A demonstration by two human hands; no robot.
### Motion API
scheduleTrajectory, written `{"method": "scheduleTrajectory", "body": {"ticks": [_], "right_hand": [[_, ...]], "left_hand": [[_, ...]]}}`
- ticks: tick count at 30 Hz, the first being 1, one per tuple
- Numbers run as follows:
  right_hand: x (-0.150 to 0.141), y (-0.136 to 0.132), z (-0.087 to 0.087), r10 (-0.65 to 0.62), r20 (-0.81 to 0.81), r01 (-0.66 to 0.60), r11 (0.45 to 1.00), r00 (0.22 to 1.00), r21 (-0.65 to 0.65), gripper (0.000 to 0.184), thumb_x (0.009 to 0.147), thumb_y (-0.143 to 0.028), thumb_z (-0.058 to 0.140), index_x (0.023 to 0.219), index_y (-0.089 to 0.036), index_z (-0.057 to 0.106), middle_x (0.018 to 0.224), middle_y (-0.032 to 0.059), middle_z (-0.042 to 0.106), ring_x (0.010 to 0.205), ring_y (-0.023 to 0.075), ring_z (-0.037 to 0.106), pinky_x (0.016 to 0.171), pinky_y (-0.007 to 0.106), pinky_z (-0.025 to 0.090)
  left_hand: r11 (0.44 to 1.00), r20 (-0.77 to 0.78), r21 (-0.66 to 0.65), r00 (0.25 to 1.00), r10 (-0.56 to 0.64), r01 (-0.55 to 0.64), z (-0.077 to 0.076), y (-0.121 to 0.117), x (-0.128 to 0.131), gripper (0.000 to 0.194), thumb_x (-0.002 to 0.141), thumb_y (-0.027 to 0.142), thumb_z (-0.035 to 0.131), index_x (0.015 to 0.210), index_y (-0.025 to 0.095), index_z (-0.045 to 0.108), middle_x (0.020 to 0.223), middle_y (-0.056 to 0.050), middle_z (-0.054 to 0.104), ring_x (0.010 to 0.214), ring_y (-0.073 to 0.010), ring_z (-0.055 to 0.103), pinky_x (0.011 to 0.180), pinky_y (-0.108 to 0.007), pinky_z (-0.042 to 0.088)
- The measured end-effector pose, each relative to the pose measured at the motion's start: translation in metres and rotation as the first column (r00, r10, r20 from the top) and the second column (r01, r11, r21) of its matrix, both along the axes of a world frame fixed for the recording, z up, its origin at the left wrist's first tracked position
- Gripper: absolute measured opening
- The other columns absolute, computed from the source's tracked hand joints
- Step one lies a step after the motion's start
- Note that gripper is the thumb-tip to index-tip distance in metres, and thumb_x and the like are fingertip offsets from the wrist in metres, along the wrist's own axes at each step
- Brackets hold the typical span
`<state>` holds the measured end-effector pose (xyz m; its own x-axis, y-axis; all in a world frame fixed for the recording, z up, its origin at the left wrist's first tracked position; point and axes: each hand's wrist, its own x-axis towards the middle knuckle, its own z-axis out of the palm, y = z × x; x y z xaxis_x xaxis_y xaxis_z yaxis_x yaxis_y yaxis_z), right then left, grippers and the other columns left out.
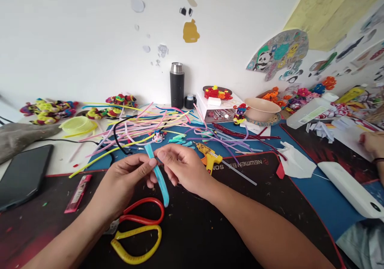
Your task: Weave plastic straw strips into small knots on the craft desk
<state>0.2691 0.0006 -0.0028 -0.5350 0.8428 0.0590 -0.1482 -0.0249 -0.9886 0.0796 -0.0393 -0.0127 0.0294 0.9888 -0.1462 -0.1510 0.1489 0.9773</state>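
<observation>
A light-blue strip (161, 185), which looks like fuzzy pipe cleaner, hangs at a slant over the dark mat. My left hand (127, 179) pinches it between thumb and fingers a little above its middle. Close against its upper part, my right hand (186, 167) is closed with thumb and forefinger pressed at the strip's edge; the exact contact is partly hidden. Below the left hand lie scissors with one red handle (160, 213) and one yellow handle (136, 259), their blades partly covered by my left wrist. Short blue pieces (177, 139) lie beyond my hands.
A yellow glue gun (213, 155) lies just past my right hand. Many pipe cleaners (138, 127) spread behind. A phone (27, 173) and a pink packet (78, 193) are left; a black flask (177, 87) stands by the wall. Another person's hand (373, 143) is at right.
</observation>
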Motion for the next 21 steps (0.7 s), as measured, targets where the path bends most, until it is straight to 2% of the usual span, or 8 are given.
{"method": "scheduleTrajectory", "body": {"ticks": [3,6,9,14,17,21], "right_hand": [[0.0,-0.001,-0.002,0.001,0.026,-0.001,1.0,1.0,-0.003,0.046,0.104,-0.065,0.071,0.11,-0.02,0.069,0.057,-0.0101,0.055,0.042,0.0084,0.048,0.047,0.022,0.04],[0.0,-0.001,-0.004,0.035,0.08,-0.035,0.999,0.996,0.0,0.043,0.105,-0.062,0.073,0.107,-0.02,0.069,0.058,-0.0094,0.057,0.043,0.0091,0.05,0.048,0.022,0.041],[0.001,-0.002,-0.006,0.066,0.145,-0.07,0.997,0.987,0.025,0.04,0.104,-0.06,0.075,0.106,-0.02,0.069,0.057,-0.0092,0.058,0.044,0.0097,0.052,0.049,0.022,0.04],[0.002,-0.003,-0.006,0.113,0.244,-0.124,0.992,0.963,0.031,0.047,0.103,-0.065,0.074,0.091,-0.02,0.07,0.054,-0.0078,0.055,0.045,0.0104,0.052,0.047,0.022,0.038],[0.002,-0.004,-0.005,0.137,0.271,-0.148,0.989,0.953,0.021,0.049,0.103,-0.066,0.073,0.088,-0.019,0.072,0.055,-0.0071,0.055,0.045,0.0101,0.052,0.047,0.022,0.038],[0.002,-0.005,-0.004,0.173,0.294,-0.183,0.983,0.94,0.006,0.049,0.102,-0.066,0.074,0.086,-0.019,0.072,0.064,-0.0054,0.061,0.047,0.0094,0.054,0.048,0.022,0.039]], "left_hand": [[0.987,0.041,0.038,0.987,0.156,-0.158,0.009,0.0,0.003,0.043,0.066,0.058,0.106,0.072,0.021,0.085,0.062,-0.002,0.076,0.058,-0.0162,0.067,0.058,-0.024,0.057],[0.97,0.098,0.041,0.968,0.233,-0.238,0.015,0.001,0.005,0.046,0.058,0.057,0.109,0.07,0.021,0.084,0.062,-0.002,0.076,0.058,-0.0155,0.066,0.058,-0.023,0.057],[0.972,0.128,0.01,0.964,0.231,-0.235,0.016,0.001,0.004,0.048,0.055,0.056,0.111,0.068,0.02,0.083,0.058,-0.001,0.072,0.053,-0.0138,0.062,0.053,-0.022,0.054],[0.985,0.147,-0.014,0.974,0.17,-0.17,0.012,0.002,0.003,0.046,0.062,0.055,0.109,0.069,0.019,0.081,0.053,0.001,0.066,0.046,-0.0084,0.05,0.044,-0.017,0.04],[0.989,0.152,-0.04,0.977,0.149,-0.145,0.011,0.002,0.001,0.046,0.062,0.055,0.109,0.076,0.019,0.084,0.053,0.001,0.066,0.046,-0.0088,0.05,0.044,-0.017,0.04],[0.981,0.168,-0.049,0.967,0.191,-0.185,0.014,0.004,-0.001,0.048,0.057,0.054,0.111,0.075,0.018,0.084,0.057,0.001,0.065,0.052,-0.0104,0.053,0.046,-0.018,0.042]]}}
